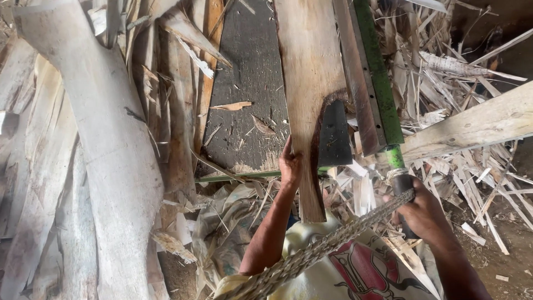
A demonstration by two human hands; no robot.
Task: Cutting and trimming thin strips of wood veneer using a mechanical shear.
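My left hand grips the near left edge of a long pale wooden plank that runs away from me over a dark work surface. My right hand is closed around the dark handle of a long lever blade with a green bar, which lies along the plank's right side. A braided fibre rope runs from near my right hand down toward my body.
A thick pale stripped trunk stands at left among bark strips. Wood shavings and splinters pile up at right, crossed by a pale beam. A crumpled sack and a printed cloth lie below.
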